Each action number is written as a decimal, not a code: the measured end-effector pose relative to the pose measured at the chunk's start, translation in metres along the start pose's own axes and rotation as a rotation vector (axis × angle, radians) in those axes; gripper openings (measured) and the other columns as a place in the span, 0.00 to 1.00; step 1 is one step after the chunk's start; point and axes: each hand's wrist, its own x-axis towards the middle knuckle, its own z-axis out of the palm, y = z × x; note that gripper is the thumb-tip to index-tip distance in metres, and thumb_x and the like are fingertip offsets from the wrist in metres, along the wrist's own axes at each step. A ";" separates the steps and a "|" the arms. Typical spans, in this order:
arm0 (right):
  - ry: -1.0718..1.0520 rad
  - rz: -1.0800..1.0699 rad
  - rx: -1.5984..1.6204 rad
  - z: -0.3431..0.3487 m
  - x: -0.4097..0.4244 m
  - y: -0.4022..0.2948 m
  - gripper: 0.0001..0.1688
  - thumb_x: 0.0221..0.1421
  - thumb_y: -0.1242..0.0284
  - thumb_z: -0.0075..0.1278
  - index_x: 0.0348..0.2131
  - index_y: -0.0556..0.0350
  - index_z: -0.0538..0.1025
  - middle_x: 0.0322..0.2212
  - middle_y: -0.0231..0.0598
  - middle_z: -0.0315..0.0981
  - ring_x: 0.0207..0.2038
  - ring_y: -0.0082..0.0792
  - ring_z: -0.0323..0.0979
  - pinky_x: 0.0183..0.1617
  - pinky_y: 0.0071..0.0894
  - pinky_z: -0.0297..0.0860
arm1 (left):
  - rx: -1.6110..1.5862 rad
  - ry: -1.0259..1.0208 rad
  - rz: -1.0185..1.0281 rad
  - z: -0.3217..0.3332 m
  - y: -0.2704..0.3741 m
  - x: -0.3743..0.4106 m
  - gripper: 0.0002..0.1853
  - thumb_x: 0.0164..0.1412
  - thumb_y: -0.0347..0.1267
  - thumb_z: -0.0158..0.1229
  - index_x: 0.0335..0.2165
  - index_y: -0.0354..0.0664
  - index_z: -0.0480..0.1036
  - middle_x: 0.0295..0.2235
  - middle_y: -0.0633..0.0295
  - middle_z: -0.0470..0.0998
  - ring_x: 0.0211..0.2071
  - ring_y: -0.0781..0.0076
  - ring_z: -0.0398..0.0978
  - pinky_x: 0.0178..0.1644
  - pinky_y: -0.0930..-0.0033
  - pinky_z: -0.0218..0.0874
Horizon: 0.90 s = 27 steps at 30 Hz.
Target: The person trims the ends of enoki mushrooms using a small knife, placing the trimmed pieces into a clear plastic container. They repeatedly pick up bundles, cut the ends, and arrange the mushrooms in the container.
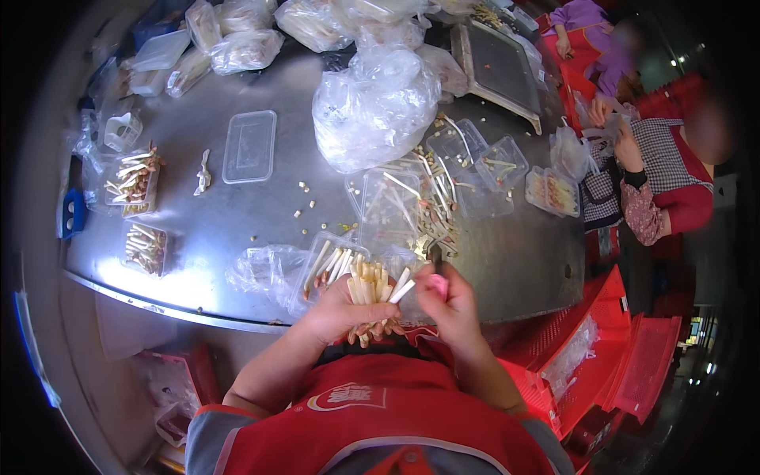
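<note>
My left hand [338, 312] is closed around a bunch of pale stalks [369, 284] with brownish-pink ends pointing down towards me. Just right of it, my right hand [454, 303] grips a small knife [438, 258]; its blade is partly hidden and something pink shows between the fingers. One white stalk [402, 291] sticks out of the bunch towards that hand. Behind my left hand, a clear plastic tray [306, 279] holds several more stalks. A heap of loose stalks and trimmings [436, 208] lies on the metal table beyond the knife.
Clear lidless trays [389, 208] and a large plastic bag [374, 113] stand further back. Filled trays of stalks [145, 250] sit at left, near a clear lid [249, 146]. A metal-framed device [499, 68] is at back right. Red crates [588, 356] and two people [665, 172] are at right.
</note>
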 end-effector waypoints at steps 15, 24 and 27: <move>-0.157 0.047 -0.050 0.001 0.014 0.001 0.12 0.52 0.80 0.51 0.40 0.60 0.71 0.25 0.23 0.66 0.24 0.11 0.59 0.27 0.13 0.58 | 0.025 -0.003 -0.071 -0.001 -0.003 -0.004 0.15 0.53 0.29 0.63 0.39 0.35 0.70 0.27 0.61 0.77 0.25 0.77 0.74 0.27 0.77 0.65; -0.076 0.050 0.018 -0.004 0.014 0.004 0.07 0.53 0.78 0.51 0.35 0.58 0.72 0.23 0.21 0.64 0.25 0.11 0.57 0.28 0.13 0.57 | -0.029 -0.015 -0.065 0.001 0.002 0.002 0.15 0.53 0.26 0.61 0.40 0.35 0.69 0.23 0.63 0.74 0.21 0.78 0.71 0.24 0.77 0.63; -0.051 0.059 0.029 -0.005 0.014 0.003 0.07 0.53 0.79 0.51 0.35 0.58 0.72 0.23 0.21 0.64 0.25 0.11 0.58 0.28 0.13 0.57 | -0.068 -0.019 -0.064 0.006 0.002 0.005 0.15 0.53 0.25 0.60 0.40 0.35 0.68 0.24 0.61 0.75 0.21 0.77 0.71 0.24 0.77 0.63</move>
